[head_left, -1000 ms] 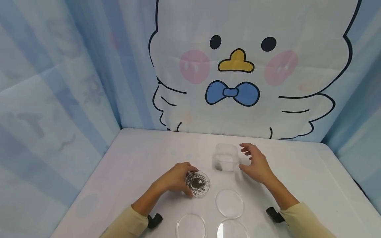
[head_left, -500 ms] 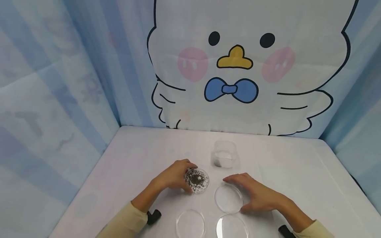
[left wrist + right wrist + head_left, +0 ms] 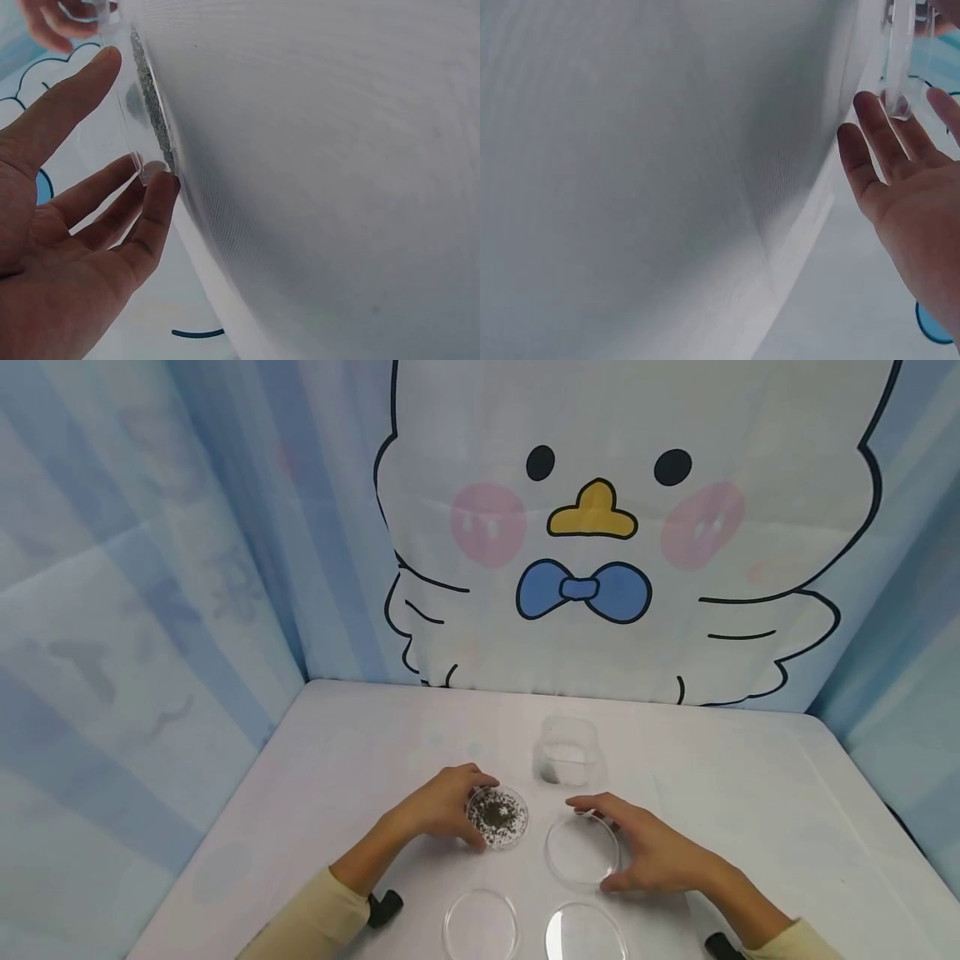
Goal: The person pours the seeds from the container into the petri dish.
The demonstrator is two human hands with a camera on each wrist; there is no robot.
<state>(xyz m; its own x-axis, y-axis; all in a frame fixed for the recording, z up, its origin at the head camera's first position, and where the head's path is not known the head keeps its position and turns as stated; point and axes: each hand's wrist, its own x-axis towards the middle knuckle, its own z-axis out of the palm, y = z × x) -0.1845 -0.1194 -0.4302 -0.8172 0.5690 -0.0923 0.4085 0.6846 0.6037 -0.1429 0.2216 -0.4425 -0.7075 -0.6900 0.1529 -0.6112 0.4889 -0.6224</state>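
Note:
In the head view my left hand [image 3: 442,807] holds a clear petri dish [image 3: 498,817] by its side, thumb at the near rim and fingers at the far rim. Dark granules lie scattered over its white-looking bottom; the left wrist view shows them edge-on as a grey layer [image 3: 154,105]. To the right, my right hand [image 3: 651,850] grips a clear round petri dish lid [image 3: 582,850] across its edges, close over the table. Its rim [image 3: 901,60] stands between thumb and fingers in the right wrist view.
Two more clear round dish pieces, one on the left [image 3: 481,928] and one on the right [image 3: 586,935], lie at the near side of the white table [image 3: 360,743]. Behind the hands stands a clear plastic container [image 3: 567,752] with some dark material inside. A printed curtain [image 3: 585,652] closes off the back.
My right hand has come from beside the plastic container toward me, taken hold of the clear lid and raised it slightly. The left hand stays on the granule-filled dish.

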